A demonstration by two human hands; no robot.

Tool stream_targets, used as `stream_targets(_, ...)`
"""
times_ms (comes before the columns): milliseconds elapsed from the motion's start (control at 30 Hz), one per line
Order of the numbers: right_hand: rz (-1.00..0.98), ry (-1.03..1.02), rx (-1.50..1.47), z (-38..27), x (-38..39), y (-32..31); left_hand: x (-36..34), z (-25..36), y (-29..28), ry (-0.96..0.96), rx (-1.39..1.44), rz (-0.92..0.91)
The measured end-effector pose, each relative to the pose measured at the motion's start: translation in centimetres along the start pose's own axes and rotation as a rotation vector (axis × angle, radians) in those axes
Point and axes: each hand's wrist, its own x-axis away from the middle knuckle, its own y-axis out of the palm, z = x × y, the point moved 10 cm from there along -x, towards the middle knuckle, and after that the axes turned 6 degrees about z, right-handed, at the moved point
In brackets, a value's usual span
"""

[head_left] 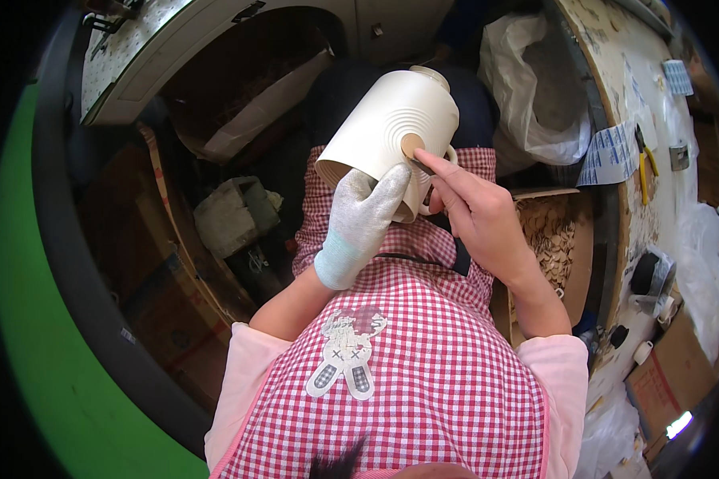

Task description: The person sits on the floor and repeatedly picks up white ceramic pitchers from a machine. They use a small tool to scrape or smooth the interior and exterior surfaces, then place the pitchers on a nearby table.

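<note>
A cream cylindrical container (379,112) lies tilted over my lap, with a neck at the top, a handle on the right and raised rings on its side. My left hand (358,219), in a pale grey glove, grips its lower end. A round tan disc (412,146) sits among the rings. My right hand (479,209) is bare, its index finger at the disc and the other fingers curled beside the container. A narrow dark piece under that index finger is too hidden to make out.
A worktable (607,56) on the right holds yellow-handled pliers (644,172), blister sheets (603,156) and cardboard (663,367). Below it are a white bag (527,96) and a box of small tan pieces (579,255). Machinery (136,48) and a grey block (232,215) are at left.
</note>
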Motion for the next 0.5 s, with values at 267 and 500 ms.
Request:
stream_targets(267,0.034,-0.108,0.363,-1.3,0.9,0.1,0.2,0.2,0.6,0.047,-0.04,0.036)
stream_targets(500,0.055,-0.053,0.717,-0.9,2.0,1.0,-1.5,0.0,2.9,0.279,-0.367,0.037)
